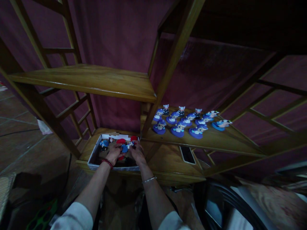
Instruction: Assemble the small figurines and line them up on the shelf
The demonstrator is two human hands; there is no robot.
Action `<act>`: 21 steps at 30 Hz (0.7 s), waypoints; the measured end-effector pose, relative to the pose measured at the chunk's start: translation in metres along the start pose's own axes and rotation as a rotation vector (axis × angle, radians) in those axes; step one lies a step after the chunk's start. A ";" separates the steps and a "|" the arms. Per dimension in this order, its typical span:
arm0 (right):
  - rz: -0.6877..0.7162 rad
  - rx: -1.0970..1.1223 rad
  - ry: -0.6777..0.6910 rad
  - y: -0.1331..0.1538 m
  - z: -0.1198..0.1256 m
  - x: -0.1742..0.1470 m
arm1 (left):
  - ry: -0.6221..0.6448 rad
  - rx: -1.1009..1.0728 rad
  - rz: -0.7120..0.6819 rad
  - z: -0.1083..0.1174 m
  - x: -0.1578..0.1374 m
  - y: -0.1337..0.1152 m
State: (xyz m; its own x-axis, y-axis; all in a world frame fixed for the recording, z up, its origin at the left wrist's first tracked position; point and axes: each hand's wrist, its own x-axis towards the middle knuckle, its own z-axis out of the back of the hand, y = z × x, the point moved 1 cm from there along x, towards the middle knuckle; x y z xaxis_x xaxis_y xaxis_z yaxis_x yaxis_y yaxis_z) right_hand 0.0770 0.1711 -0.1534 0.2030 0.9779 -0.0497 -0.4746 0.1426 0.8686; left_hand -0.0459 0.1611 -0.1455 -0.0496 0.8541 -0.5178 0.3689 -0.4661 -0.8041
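A shallow cardboard box [93, 153] sits on the lowest shelf, with several small figurines with red and blue parts inside it. Over the box, my left hand [114, 154] closes its fingers at the edge of a blue-based figurine [124, 148]. My right hand [138, 154] grips the white-and-blue part of what looks like the same figurine from the other side. A blue-topped figurine [104, 143] lies at the box's left end. Red pieces [121, 141] show behind my fingers. My hands hide part of the box's contents.
Several purple-based figurines [177, 130] stand in rows on the shelf to the right, with dark-bodied ones [181, 111] behind. A phone [187, 155] lies on the lower shelf. Wooden uprights [168, 68] and an upper-left shelf [83, 81] frame the space.
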 end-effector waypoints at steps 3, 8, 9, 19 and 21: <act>0.032 -0.016 -0.001 0.001 0.002 -0.001 | 0.041 -0.009 -0.007 -0.001 0.001 0.002; 0.037 0.001 0.016 0.004 0.004 -0.002 | 0.095 -0.022 -0.024 -0.002 -0.003 -0.001; 0.039 0.004 0.020 0.004 0.004 -0.003 | 0.101 -0.029 -0.031 -0.002 -0.004 -0.002; 0.071 0.035 0.044 0.004 0.003 -0.001 | 0.136 -0.090 -0.053 0.001 -0.008 -0.008; 0.069 0.038 0.039 0.006 0.004 -0.002 | 0.150 -0.099 -0.059 0.001 -0.008 -0.009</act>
State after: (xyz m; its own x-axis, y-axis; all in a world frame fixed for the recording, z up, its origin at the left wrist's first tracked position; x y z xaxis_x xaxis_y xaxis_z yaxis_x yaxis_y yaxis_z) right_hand 0.0774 0.1695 -0.1460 0.1370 0.9905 -0.0080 -0.4531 0.0698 0.8887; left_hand -0.0500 0.1578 -0.1340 0.0630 0.9074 -0.4155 0.4591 -0.3960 -0.7953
